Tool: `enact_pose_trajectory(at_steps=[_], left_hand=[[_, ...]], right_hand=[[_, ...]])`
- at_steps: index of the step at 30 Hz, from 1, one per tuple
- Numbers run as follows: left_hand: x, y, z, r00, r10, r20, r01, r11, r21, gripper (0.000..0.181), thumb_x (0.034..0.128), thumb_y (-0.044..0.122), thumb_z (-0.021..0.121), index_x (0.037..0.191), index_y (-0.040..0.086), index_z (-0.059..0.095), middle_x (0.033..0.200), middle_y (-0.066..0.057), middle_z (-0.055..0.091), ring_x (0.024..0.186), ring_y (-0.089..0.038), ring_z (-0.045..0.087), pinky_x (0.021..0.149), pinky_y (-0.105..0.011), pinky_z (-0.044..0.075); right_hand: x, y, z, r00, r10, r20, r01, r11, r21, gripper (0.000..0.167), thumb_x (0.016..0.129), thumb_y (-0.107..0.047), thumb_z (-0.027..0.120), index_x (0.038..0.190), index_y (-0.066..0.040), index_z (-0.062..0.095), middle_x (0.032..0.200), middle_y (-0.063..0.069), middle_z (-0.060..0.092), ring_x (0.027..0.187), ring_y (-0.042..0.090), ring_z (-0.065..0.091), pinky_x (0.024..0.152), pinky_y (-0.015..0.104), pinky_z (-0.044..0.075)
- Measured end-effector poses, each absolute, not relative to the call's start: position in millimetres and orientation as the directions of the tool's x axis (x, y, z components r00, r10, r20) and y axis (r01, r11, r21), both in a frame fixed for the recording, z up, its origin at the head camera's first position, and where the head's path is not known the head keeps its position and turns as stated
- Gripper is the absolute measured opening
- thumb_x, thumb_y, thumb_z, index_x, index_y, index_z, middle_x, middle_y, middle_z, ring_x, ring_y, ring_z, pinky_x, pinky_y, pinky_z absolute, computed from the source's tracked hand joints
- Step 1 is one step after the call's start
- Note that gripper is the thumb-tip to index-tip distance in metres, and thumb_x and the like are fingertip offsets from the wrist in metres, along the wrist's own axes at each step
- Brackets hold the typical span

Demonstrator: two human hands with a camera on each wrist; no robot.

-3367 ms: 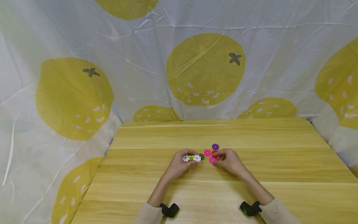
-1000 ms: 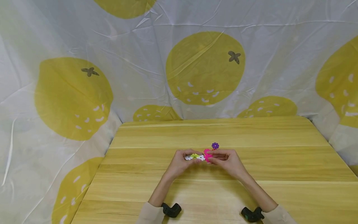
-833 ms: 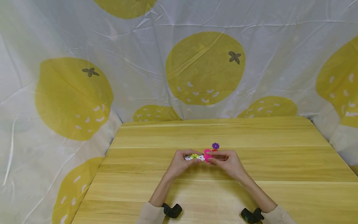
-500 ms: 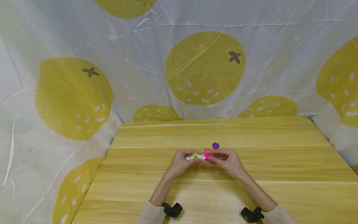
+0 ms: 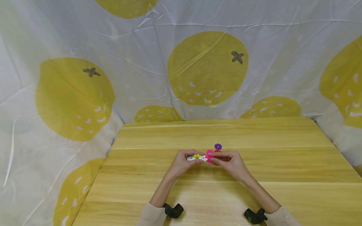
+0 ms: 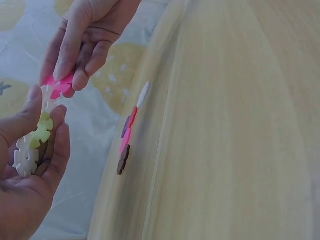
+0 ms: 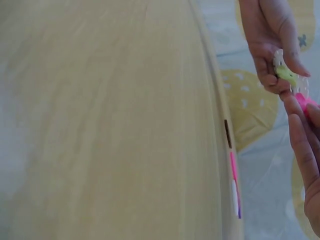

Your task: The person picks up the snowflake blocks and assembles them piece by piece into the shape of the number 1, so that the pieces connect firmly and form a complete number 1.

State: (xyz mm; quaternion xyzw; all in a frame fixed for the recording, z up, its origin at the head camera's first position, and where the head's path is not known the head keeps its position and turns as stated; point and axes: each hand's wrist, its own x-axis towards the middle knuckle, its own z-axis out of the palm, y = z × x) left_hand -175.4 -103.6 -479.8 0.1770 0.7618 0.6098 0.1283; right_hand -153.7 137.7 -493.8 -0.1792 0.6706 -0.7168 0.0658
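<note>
My left hand (image 5: 181, 164) grips a short chain of notched discs: a white disc (image 6: 26, 157), a yellow-green disc (image 6: 42, 131) and a second white disc (image 6: 49, 98). Between the thumb and fingers of my right hand (image 5: 232, 162) is a pink disc (image 6: 61, 86), touching the chain's far white end. Both hands are held above the table, fingertips close together. In the right wrist view the pink disc (image 7: 304, 101) is partly covered by fingers. Whether its notch is fully joined to the white disc I cannot tell.
On the wooden table (image 5: 282, 150) behind the hands lie loose discs: purple (image 5: 218, 146), red (image 5: 216, 151), and, in the left wrist view, white (image 6: 143, 94), pink (image 6: 126, 140) and brown (image 6: 123, 160). A lemon-patterned cloth (image 5: 141, 78) hangs beyond the table.
Since the oldest frame the hands have come together, and my right hand has picked up the pink disc and brought it left against the chain. Over the last second the chain has only tilted slightly.
</note>
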Motion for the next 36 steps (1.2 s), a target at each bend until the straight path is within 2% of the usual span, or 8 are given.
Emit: enact_pose_trajectory(at_steps=[6, 14, 19, 22, 26, 28, 32, 36], left_hand=[[-175, -106, -479, -0.9, 0.435, 0.021, 0.114, 0.189, 0.975, 0.024, 0.0915, 0.013, 0.079, 0.115, 0.01, 0.08, 0.12, -0.011, 0.077, 0.09, -0.007, 0.066, 0.075, -0.023, 0.055], [-176, -108, -479, -0.895, 0.446, 0.014, 0.109, 0.188, 0.976, 0.027, 0.0925, 0.013, 0.078, 0.119, 0.008, 0.078, 0.124, -0.013, 0.075, 0.093, -0.008, 0.065, 0.077, -0.021, 0.054], [-176, -106, -479, -0.899, 0.432, 0.077, 0.211, 0.271, 0.939, 0.038, 0.0909, 0.014, 0.08, 0.127, 0.005, 0.073, 0.127, -0.008, 0.074, 0.116, -0.02, 0.066, 0.1, -0.04, 0.054], [-175, -101, -479, -0.874, 0.443, 0.203, 0.375, 0.345, 0.86, 0.042, 0.0871, 0.012, 0.083, 0.126, 0.003, 0.072, 0.126, -0.01, 0.074, 0.124, -0.027, 0.066, 0.109, -0.048, 0.051], [-175, -90, -479, -0.795, 0.491, 0.356, 0.567, 0.397, 0.721, 0.043, 0.0843, 0.008, 0.085, 0.125, 0.002, 0.072, 0.121, -0.012, 0.075, 0.117, -0.026, 0.07, 0.103, -0.04, 0.056], [-174, -86, -478, -0.772, 0.502, 0.389, 0.608, 0.408, 0.681, 0.041, 0.0846, 0.008, 0.084, 0.124, 0.004, 0.073, 0.117, -0.011, 0.076, 0.111, -0.024, 0.072, 0.098, -0.036, 0.058], [-174, -82, -478, -0.775, 0.501, 0.386, 0.606, 0.415, 0.679, 0.037, 0.0861, 0.009, 0.083, 0.122, 0.005, 0.075, 0.11, -0.009, 0.079, 0.102, -0.021, 0.074, 0.091, -0.031, 0.059], [-175, -83, -480, -0.793, 0.493, 0.358, 0.577, 0.415, 0.704, 0.034, 0.0871, 0.009, 0.082, 0.12, 0.003, 0.076, 0.107, -0.009, 0.079, 0.099, -0.021, 0.074, 0.089, -0.029, 0.059]], right_hand=[[-154, 136, -493, -0.924, -0.34, 0.176, -0.151, -0.097, -0.984, 0.028, 0.095, -0.005, 0.072, 0.119, 0.01, 0.072, 0.107, 0.016, 0.079, 0.093, 0.046, 0.075, 0.083, 0.057, 0.057], [-154, 136, -491, -0.934, -0.323, 0.155, -0.138, -0.073, -0.988, 0.029, 0.095, -0.005, 0.073, 0.121, 0.009, 0.072, 0.109, 0.025, 0.077, 0.09, 0.041, 0.077, 0.082, 0.053, 0.059], [-156, 137, -493, -0.956, -0.28, 0.091, -0.093, -0.009, -0.996, 0.032, 0.095, -0.005, 0.073, 0.123, 0.009, 0.07, 0.105, 0.031, 0.075, 0.077, 0.031, 0.079, 0.076, 0.045, 0.063], [-157, 138, -494, -0.963, -0.265, 0.052, -0.056, 0.006, -0.998, 0.034, 0.095, -0.006, 0.074, 0.125, 0.01, 0.069, 0.105, 0.032, 0.074, 0.069, 0.025, 0.077, 0.072, 0.043, 0.064], [-159, 135, -494, -0.968, -0.25, -0.003, 0.005, -0.005, -1.0, 0.036, 0.095, -0.008, 0.075, 0.125, 0.01, 0.068, 0.102, 0.025, 0.077, 0.064, 0.023, 0.075, 0.068, 0.041, 0.064], [-159, 134, -494, -0.968, -0.25, -0.025, 0.027, -0.006, -1.0, 0.037, 0.096, -0.009, 0.074, 0.127, 0.01, 0.066, 0.098, 0.02, 0.079, 0.063, 0.023, 0.074, 0.068, 0.038, 0.064], [-161, 136, -496, -0.962, -0.268, -0.055, 0.055, 0.008, -0.998, 0.039, 0.097, -0.013, 0.074, 0.128, 0.009, 0.065, 0.093, 0.017, 0.08, 0.064, 0.022, 0.074, 0.068, 0.034, 0.063], [-163, 147, -495, -0.957, -0.28, -0.075, 0.073, 0.018, -0.997, 0.039, 0.097, -0.017, 0.074, 0.126, 0.008, 0.066, 0.102, 0.024, 0.078, 0.07, 0.023, 0.075, 0.074, 0.037, 0.064]])
